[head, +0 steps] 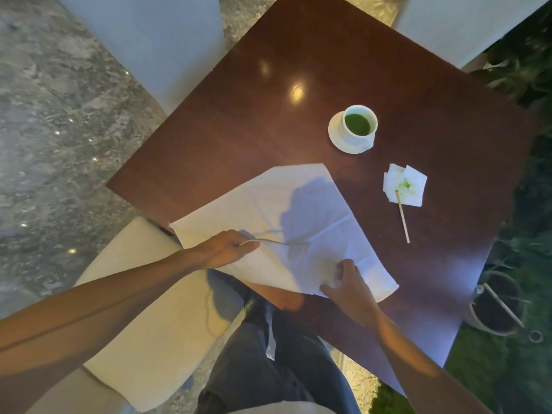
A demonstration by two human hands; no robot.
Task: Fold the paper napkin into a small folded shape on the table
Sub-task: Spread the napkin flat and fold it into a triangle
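Observation:
A large white paper napkin (298, 216) lies spread open on the dark wooden table (298, 55), with crease lines across it and its near edge hanging past the table's edge. My left hand (227, 249) pinches the napkin's near-left part and lifts it, raising a ridge in the paper. Flat on the napkin's near-right part rests my right hand (348, 286), fingers spread, pressing it onto the table.
A white cup of green drink on a saucer (355, 128) stands beyond the napkin. A small stained napkin (406, 185) with a wooden stir stick (403, 218) lies to the right. Pale chairs surround the table; a plant pot (498, 303) sits on the grass at right.

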